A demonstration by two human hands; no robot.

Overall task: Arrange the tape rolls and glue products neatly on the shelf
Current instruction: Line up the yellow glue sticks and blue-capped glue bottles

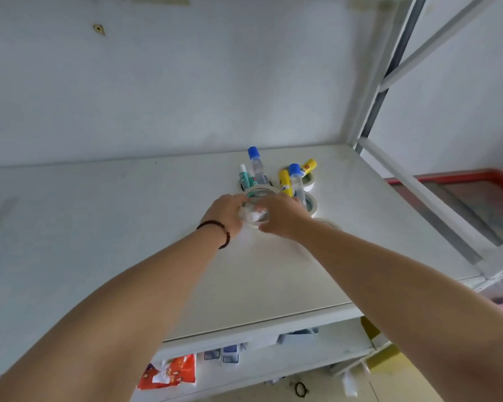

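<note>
Two bare arms are reaching out over the flat white metal shelf (99, 227). The left hand (225, 213), with a dark bead bracelet (219, 231) on its wrist, is curling around the left side of a clear round tape roll (253, 214). The right hand (282, 216) is gripping the same roll from the right side. Just behind the hands, a white tape roll (259, 191) is lying flat. A small green and white glue stick (244, 177) and a clear glue bottle with a blue cap (256, 165) are standing inside the rolls. Farther right, a yellow glue stick (285, 182) and a second blue-capped clear bottle (297, 181) are leaning in another white roll (311, 203).
</note>
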